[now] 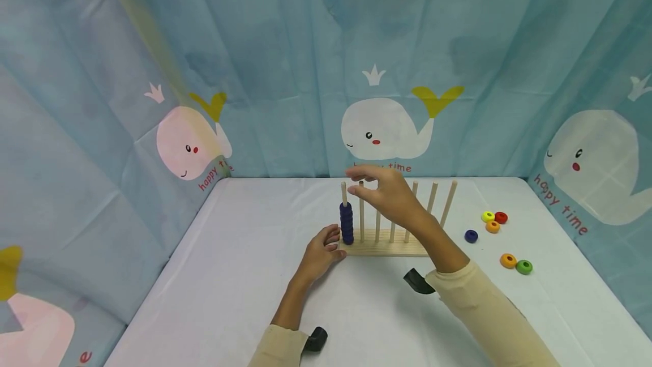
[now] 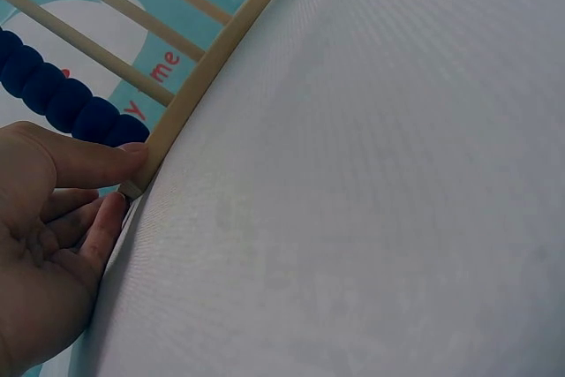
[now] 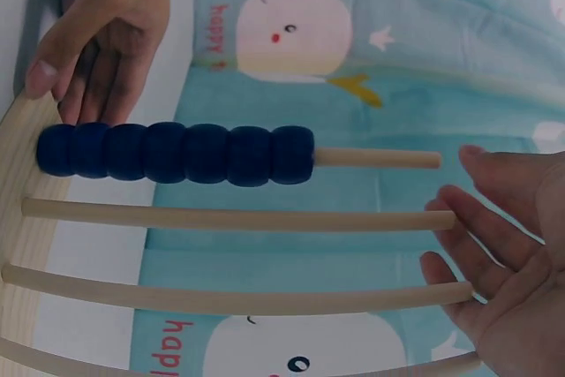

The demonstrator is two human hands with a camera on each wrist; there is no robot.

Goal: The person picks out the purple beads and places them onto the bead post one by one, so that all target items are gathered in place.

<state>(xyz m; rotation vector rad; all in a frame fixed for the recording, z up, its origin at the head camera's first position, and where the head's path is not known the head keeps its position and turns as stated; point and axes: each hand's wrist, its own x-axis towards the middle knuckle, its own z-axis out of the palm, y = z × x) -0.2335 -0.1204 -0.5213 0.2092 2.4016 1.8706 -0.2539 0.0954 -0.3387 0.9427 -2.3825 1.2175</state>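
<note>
A wooden peg rack [image 1: 382, 249] stands on the white table, its upright pegs in a row. Dark blue beads [image 1: 346, 223] are stacked on the leftmost peg, whose top sticks out above them. At the rack's left end, my left hand [image 1: 317, 255] holds the base; in the left wrist view the thumb [image 2: 115, 163] lies on its edge with the fingertips against the end. My right hand [image 1: 389, 194] is raised by the peg tops, thumb and fingers apart. Nothing shows between them in the right wrist view, where the bare tip of the beaded peg [image 3: 380, 158] points toward the thumb.
Right of the rack lie loose beads: a blue bead [image 1: 471, 236], a yellow bead [image 1: 488, 217], a red bead [image 1: 501, 218], two orange beads [image 1: 508, 260] and a green bead [image 1: 524, 267]. A whale-print curtain [image 1: 285, 72] surrounds the table.
</note>
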